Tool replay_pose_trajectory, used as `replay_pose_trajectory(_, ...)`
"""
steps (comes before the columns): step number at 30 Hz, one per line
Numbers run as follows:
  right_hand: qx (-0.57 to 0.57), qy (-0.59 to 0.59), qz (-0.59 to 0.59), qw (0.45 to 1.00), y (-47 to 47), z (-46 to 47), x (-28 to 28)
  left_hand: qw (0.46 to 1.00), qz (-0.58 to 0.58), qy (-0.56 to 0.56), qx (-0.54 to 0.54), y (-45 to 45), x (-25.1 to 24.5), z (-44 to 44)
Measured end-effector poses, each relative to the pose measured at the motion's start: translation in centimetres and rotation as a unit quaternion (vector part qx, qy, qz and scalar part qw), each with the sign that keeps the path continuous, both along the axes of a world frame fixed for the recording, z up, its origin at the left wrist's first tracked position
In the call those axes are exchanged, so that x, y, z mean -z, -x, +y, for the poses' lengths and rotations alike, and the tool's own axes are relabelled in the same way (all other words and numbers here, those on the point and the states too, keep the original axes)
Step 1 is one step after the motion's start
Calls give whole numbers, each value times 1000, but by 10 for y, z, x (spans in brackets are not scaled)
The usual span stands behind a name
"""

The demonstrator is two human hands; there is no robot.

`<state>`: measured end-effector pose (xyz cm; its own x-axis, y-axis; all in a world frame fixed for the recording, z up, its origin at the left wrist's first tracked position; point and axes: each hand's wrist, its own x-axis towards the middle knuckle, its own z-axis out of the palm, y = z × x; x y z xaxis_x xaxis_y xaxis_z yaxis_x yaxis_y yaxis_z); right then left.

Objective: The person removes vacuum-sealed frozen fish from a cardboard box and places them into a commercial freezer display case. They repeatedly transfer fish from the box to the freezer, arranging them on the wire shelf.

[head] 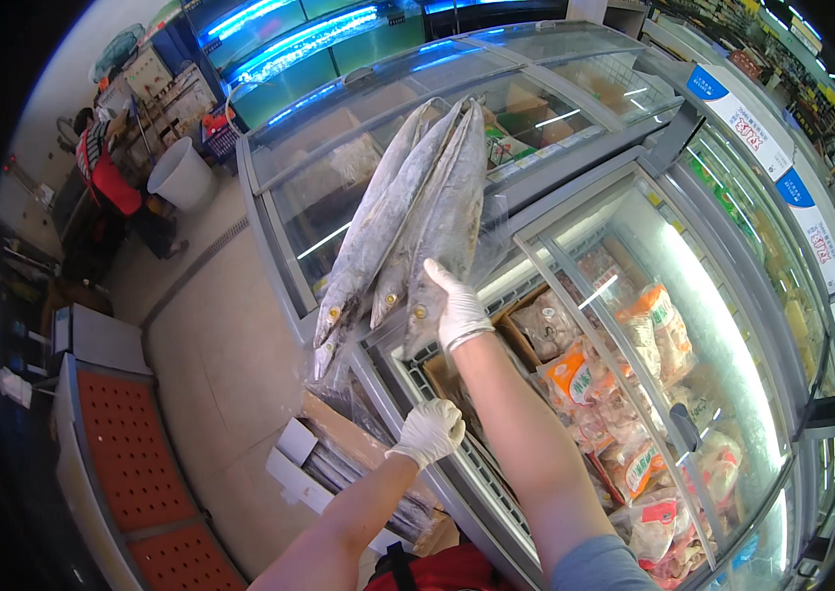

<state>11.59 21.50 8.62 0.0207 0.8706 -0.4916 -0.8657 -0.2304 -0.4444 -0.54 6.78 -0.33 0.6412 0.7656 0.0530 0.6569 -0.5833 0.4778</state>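
Several long silver frozen fish (403, 214), looking like hairtail, lie folded in a bundle over the glass lids of a chest freezer, heads towards me. My right hand (460, 303), in a white glove, rests against the fish at the right, its thumb on top near the head; whether the fingers close round it is hidden. Clear plastic film (493, 233) shows beside and below the bundle. Lower and to the left, my gloved left hand (432, 432) is curled above the freezer's near edge; whether it pinches anything does not show. Under it stands an open cardboard box (358, 443) with more long fish.
A freezer (683, 295) with sliding glass lids holds bagged frozen meat (584, 377). Fish tanks (299, 66) glow blue behind. A person in a red apron (111, 177) bends beside a white bin (183, 176) at the upper left. A red perforated rack (133, 451) stands at the left.
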Motion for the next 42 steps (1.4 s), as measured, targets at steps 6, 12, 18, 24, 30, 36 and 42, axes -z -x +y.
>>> replay_pose_trajectory(6,-34,-40,-138,989,-84,-114,17,1000,9,20,-17,-2,-3,-2)
replay_pose_trajectory(12,-109,138,-272,946,-165,-349,101,1000,18,-14,-21,-2,6,-2)
replay_pose_trajectory(18,-126,255,-284,916,-196,-528,160,997,60,-42,-8,-2,5,-1)
replay_pose_trajectory(24,-157,326,-301,882,-201,-584,236,999,24,-35,14,-4,3,-1)
replay_pose_trajectory(30,-69,328,-219,916,-253,-532,286,999,23,-35,17,-6,2,-2)
replay_pose_trajectory(36,-1,348,-771,533,-190,-456,282,999,42,-28,4,-6,-1,-3)
replay_pose_trajectory(42,53,-24,-619,783,-109,-261,177,999,8,-33,-20,-6,0,-3)
